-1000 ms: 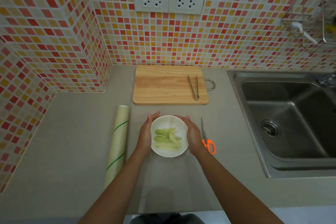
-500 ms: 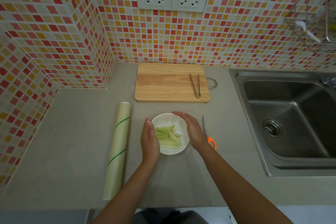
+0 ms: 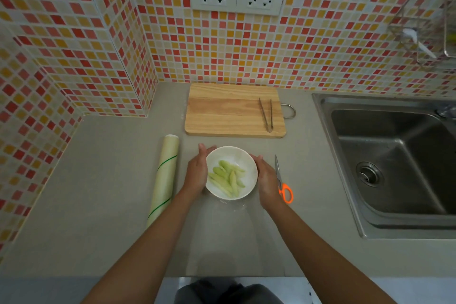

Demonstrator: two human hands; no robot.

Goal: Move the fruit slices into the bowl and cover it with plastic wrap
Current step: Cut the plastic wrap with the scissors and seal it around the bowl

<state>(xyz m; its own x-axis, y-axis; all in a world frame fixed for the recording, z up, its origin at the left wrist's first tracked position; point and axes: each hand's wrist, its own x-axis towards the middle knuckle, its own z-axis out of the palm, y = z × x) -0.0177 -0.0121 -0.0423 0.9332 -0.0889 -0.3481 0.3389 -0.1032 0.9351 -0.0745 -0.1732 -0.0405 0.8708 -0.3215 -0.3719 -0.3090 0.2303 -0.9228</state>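
Fruit slices (image 3: 228, 178), pale green, are seen lying in the white bowl (image 3: 246, 163) on the grey worktop (image 3: 98, 192). The bowl is flanked by 2 hands: the left hand (image 3: 197, 170) is pressed flat against its left wall, fingers straight and pointing away, while the right hand (image 3: 266, 177) is cupped against its right wall. The plastic wrap roll (image 3: 164, 177) lies left; scissors (image 3: 282, 184) lie right.

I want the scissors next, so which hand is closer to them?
Right. The right hand sits at the bowl's right side, beside the scissors; the left hand is across the bowl.
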